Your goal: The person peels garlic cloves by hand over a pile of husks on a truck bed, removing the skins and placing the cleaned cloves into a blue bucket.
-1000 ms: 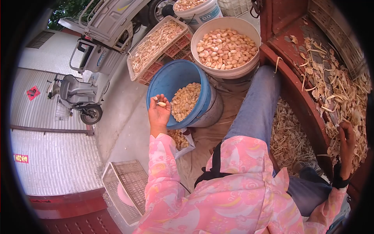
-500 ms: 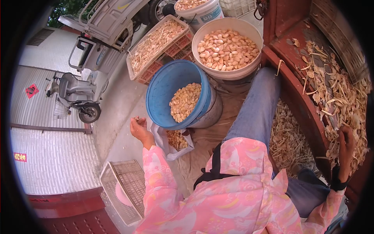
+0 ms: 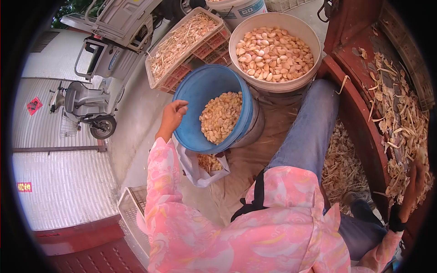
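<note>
Left hand [image 3: 173,116] was at blue bucket [image 3: 193,93] rim, fingers pinched narrow w/ something small (too tiny to tell). Best let go well inside, over cloves [image 3: 221,117]. Right hand [image 3: 416,175] lay on husks [image 3: 400,123], grip hidden.

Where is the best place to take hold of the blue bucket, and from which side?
Probably the bare near rim of the blue bucket, reached from the left hand side. The bucket tilts that way, its mouth is open, and the white bucket crowds its far side.
</note>
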`<state>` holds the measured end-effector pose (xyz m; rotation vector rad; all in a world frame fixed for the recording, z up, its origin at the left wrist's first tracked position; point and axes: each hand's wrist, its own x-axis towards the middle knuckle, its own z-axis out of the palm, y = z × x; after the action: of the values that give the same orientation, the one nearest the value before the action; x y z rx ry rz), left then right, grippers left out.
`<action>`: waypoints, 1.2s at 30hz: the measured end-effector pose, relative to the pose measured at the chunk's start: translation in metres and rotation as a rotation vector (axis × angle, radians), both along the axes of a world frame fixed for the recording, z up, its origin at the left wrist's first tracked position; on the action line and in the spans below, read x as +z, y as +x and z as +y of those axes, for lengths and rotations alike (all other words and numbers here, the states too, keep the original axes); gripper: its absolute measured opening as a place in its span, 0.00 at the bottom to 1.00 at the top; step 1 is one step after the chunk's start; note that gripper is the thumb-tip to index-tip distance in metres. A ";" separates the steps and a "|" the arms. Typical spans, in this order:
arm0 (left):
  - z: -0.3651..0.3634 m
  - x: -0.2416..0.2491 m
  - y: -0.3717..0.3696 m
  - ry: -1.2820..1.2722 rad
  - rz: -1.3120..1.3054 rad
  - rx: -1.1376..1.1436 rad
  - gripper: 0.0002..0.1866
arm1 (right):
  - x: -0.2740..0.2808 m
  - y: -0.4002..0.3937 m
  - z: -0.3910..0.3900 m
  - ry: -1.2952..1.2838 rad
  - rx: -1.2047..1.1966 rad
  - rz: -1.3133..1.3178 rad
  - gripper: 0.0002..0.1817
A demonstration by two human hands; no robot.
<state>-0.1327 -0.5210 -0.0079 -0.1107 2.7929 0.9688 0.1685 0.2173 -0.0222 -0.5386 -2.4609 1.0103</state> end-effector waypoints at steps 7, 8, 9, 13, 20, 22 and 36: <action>-0.001 -0.140 -0.105 -0.531 -0.307 -0.422 0.14 | 0.055 0.043 0.011 0.190 -0.232 -0.140 0.15; -0.003 -0.158 -0.108 -0.637 -0.291 -0.436 0.14 | 0.070 0.038 0.006 0.195 -0.251 -0.116 0.13; -0.007 -0.176 -0.111 -0.666 -0.298 -0.450 0.14 | 0.098 0.014 -0.015 0.165 -0.312 -0.106 0.10; -0.005 -0.210 -0.111 -0.738 -0.307 -0.530 0.13 | 0.131 0.001 -0.020 0.115 -0.528 -0.021 0.07; 0.025 -0.213 -0.102 -0.902 -0.256 -0.406 0.12 | 0.126 -0.014 -0.029 0.019 -0.532 -0.031 0.06; 0.025 -0.213 -0.101 -0.870 -0.219 -0.305 0.12 | 0.115 -0.004 -0.012 0.087 -0.431 -0.087 0.06; 0.037 0.022 0.056 0.984 -0.357 0.234 0.16 | 0.091 -0.041 -0.059 0.157 -0.097 -0.011 0.08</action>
<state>-0.0768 -0.4843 0.0138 -0.4137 1.7579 2.0057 0.1273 0.1581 0.0687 -0.6059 -2.4711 0.7707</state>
